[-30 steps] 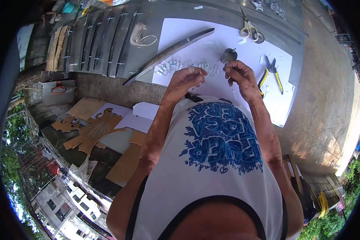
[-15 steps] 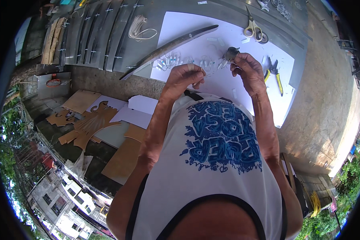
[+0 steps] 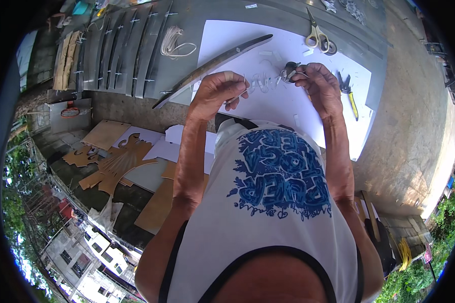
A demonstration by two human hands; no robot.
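My left hand [image 3: 220, 94] is raised over the near edge of a white sheet [image 3: 283, 108]. Its thumb and fingers pinch a thin pale strand [image 3: 244, 81]. To the right, my right hand [image 3: 322, 90] has its fingers closed beside a small dark round object [image 3: 291, 69]. A thin light line shows at those fingertips, but what they grip is too small to make out. Between the two hands, several small clear loops [image 3: 260, 82] lie in a row on the sheet. A long dark curved strip [image 3: 212, 65] lies beyond my left hand.
White-handled scissors [image 3: 316, 38] and yellow-handled pliers [image 3: 350, 96] lie at the right. A coil of pale cord [image 3: 174, 43] and several dark strips [image 3: 120, 53] are on the grey table, far left. Brown cut-out boards [image 3: 117, 160] sit lower left.
My left hand has moved left, away from the right hand, with the thin strand in its fingers. My right hand has shifted slightly to the right. The view has tilted a little.
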